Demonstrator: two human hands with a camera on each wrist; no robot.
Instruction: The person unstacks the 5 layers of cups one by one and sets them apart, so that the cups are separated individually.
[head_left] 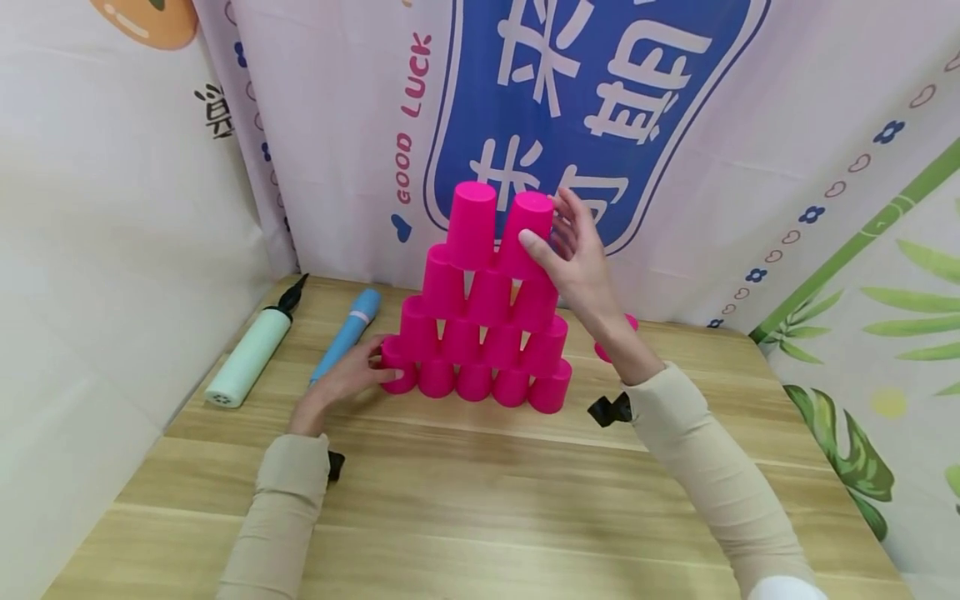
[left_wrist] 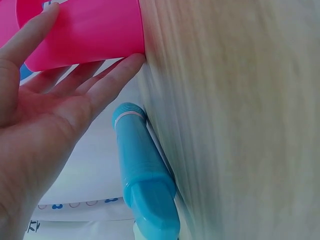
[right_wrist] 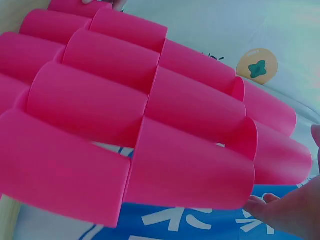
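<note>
Pink cups stand upside down in a stepped pyramid, several in the bottom row [head_left: 473,382] and two on top. My right hand [head_left: 581,262] is spread around the upper right cup [head_left: 531,218], its thumb in front of the cup's side; whether it presses on the cup is unclear. Beside that cup stands the upper left cup [head_left: 474,221]. Low on the left, my left hand [left_wrist: 55,115] touches the end cup [left_wrist: 95,32] of the bottom row. Its fingers lie nearly straight along one side, with the thumb on the other.
A light blue pump-like tube [head_left: 347,335] lies left of the pyramid, partly behind the left arm. Farther left is a pale green pump [head_left: 251,354] with a black nozzle. Another pink item [head_left: 603,352] is partly hidden behind the right wrist. A printed curtain [head_left: 337,150] hangs behind the table.
</note>
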